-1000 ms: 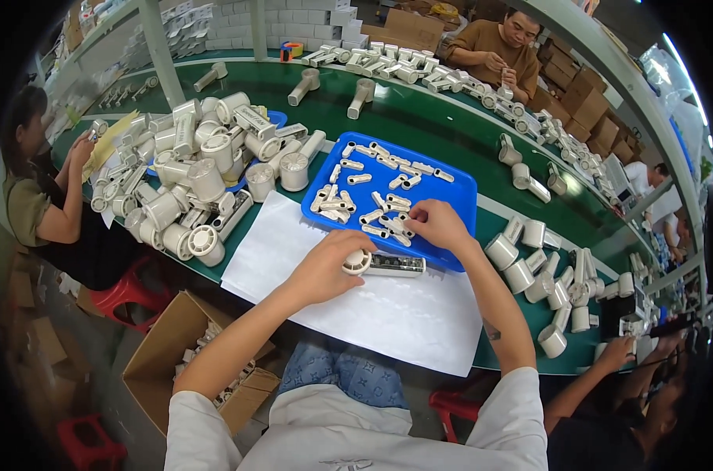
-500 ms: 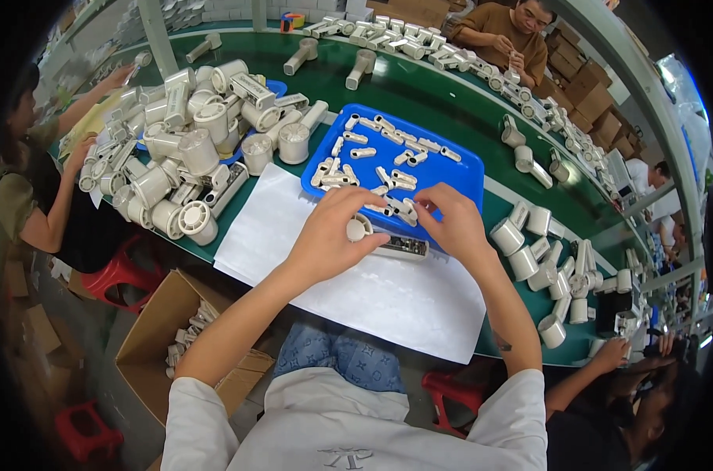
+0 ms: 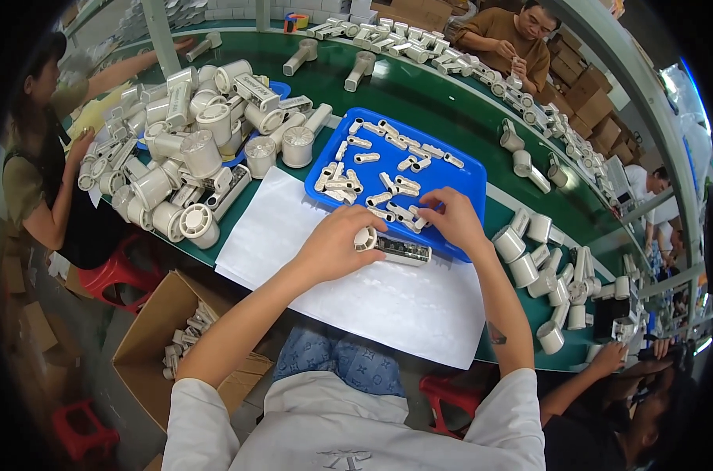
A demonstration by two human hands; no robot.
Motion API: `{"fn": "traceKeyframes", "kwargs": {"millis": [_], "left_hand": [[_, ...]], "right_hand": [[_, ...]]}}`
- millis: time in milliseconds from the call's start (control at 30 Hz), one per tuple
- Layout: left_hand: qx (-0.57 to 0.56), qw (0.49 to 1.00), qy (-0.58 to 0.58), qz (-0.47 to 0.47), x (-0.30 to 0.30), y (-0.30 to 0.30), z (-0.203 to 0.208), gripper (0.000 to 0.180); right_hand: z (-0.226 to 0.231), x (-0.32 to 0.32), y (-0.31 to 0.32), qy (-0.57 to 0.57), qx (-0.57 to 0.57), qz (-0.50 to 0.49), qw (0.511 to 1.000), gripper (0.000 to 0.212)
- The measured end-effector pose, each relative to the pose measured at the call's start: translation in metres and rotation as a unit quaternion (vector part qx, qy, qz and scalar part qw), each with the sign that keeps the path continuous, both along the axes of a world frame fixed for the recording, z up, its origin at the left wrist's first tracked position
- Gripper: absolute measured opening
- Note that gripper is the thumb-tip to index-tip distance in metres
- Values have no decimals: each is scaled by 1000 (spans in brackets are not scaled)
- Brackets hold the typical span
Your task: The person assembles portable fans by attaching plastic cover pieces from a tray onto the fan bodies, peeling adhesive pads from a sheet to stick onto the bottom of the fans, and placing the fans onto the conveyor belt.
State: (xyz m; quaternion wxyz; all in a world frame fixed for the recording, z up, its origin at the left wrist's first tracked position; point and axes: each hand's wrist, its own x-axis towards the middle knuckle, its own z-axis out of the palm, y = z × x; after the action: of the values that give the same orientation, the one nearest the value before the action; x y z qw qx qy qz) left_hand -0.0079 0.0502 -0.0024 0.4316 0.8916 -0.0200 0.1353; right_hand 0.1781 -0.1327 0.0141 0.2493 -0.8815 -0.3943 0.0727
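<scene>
Paper beneath crosswise fan, handle rightward

Blue tray holds scattered small white casings. Left hand grips a white fan (open side showing circuitry) at the tray's near side. Right hand extends over the tray's near right corner, contact with casings unclear. Further fans lie heaped left of the tray.

Tray behind sheet, both on table.
Fan pile left, fan group right. Small parts in tray. Single fan over sheet, just before tray. Box below table, left.
</scene>
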Motion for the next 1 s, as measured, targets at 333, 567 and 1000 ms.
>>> {"fn": "traceKeyframes", "kwargs": {"millis": [333, 567, 1000], "left_hand": [[-2, 1000, -30, 5, 2, 8, -6, 33], [-33, 999, -29, 9, 1, 5, -8, 33], [-18, 996, -82, 35, -1, 1, -14, 38]], "right_hand": [[9, -18, 9, -34, -77, -44, 995, 30], [13, -21, -1, -59, -58, 1, 997, 25], [20, -81, 3, 17, 100, 152, 983, 34]]}}
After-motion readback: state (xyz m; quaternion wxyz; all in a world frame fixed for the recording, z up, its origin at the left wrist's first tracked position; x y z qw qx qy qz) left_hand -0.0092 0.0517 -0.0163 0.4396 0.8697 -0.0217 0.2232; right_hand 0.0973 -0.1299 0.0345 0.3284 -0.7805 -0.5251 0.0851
